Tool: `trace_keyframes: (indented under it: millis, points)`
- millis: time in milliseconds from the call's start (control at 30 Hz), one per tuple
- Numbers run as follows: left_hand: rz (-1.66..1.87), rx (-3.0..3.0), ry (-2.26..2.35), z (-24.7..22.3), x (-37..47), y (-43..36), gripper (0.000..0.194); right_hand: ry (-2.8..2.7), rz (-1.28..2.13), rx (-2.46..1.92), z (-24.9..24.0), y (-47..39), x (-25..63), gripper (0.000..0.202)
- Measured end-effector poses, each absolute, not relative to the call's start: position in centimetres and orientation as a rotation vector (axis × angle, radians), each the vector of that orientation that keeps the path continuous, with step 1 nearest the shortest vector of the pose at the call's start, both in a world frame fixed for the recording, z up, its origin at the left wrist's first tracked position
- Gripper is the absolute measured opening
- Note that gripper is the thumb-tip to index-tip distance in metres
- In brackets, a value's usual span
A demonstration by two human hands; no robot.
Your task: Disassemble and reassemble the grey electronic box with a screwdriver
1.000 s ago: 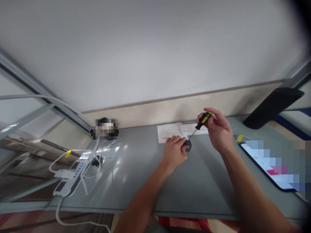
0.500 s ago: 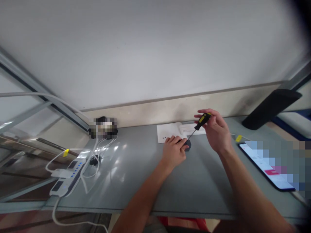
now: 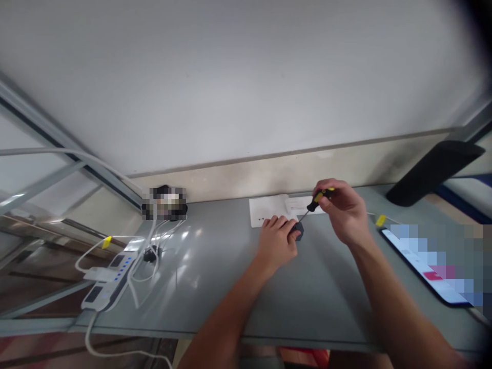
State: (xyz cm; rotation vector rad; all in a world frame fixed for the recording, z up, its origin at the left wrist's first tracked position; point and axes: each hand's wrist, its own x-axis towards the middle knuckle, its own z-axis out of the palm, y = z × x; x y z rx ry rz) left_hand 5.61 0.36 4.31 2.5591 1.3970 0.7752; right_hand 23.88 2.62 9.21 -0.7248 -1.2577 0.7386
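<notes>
My left hand [image 3: 277,239] is closed around a small dark block-like part [image 3: 299,232] on the grey table [image 3: 215,277]. Most of that part is hidden under the fingers, so its exact kind does not show. My right hand [image 3: 346,212] grips the black and yellow handle of a screwdriver [image 3: 315,200]. Its thin shaft slants down to the left, and the tip meets the dark part by my left thumb. Behind my left hand lies a white sheet or booklet [image 3: 265,207] with a second white piece [image 3: 303,204] beside it.
On the left lies a white power strip [image 3: 105,287] with tangled white cables. A pixelated dark object [image 3: 165,202] sits at the back left. At right are a lit phone or tablet [image 3: 421,266] and a tilted black cylinder [image 3: 430,171]. A wall [image 3: 246,177] borders the back edge.
The right-hand fingers, spread around the screwdriver handle before, have now curled around it, and the handle leans lower to the right. My left hand stays on the dark part.
</notes>
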Motion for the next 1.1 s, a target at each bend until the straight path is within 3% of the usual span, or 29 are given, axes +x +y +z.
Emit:
trace_keyframes:
  millis: [133,333,500,667,833,1100]
  points:
    - [0.826,2.543,1.426,4.4,5.7,0.0,0.027,-1.355,0.887,-0.639,9.6,1.7,22.7,0.023]
    - [0.896,2.498,1.439,4.3,5.9,0.0,0.027,-1.331,0.686,-0.669,10.1,1.7,22.3,0.019]
    - [0.936,2.455,1.452,4.2,6.0,-0.1,0.022,-1.252,0.801,-0.687,9.6,2.4,23.0,0.025]
    - [0.949,2.449,1.442,4.2,5.8,-0.2,0.020,-1.225,0.702,-0.754,9.3,2.7,23.4,0.025]
    - [0.947,2.464,1.427,4.1,5.6,-0.3,0.018,-1.234,0.863,-0.670,9.4,2.6,23.4,0.024]
    - [0.942,2.496,1.405,3.7,5.4,-0.1,0.026,-1.183,0.736,-0.705,9.4,2.7,23.2,0.024]
